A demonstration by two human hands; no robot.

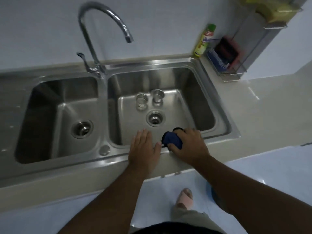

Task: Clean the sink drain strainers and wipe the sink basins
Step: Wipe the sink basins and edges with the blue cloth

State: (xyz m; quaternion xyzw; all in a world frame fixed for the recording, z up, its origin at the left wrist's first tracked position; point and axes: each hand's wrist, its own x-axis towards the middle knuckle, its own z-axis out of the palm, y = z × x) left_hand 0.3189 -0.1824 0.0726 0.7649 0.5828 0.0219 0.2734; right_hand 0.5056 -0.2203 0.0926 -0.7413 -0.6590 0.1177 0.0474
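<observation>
Here's the double sink set into the pale bench, and both hands are at the near edge of the right basin. The left grip lies flat, fingers straight and together, palm down on the steel rim, fingertips poking out over the basin; released, holding nothing. Just beside it on the right, the right grip is clenched around a bunched dark blue cloth, thumb tucked under, pressing it against the near rim. The left thumb comes very close to the cloth; I cannot tell if it touches.

The two strainers are out of their holes! Both stand upright on the floor of the right basin, side by side on the far side of the drain: the left strainer and the right strainer, close together. The right drain sits open between them and the hands. Over in the left basin, the left drain is open too.

The tall curved faucet rises from the divider at the far side, its spout over the right basin. On the far right of the bench, a yellow spray can with a green cap stands by the wall, next to a wire rack.
</observation>
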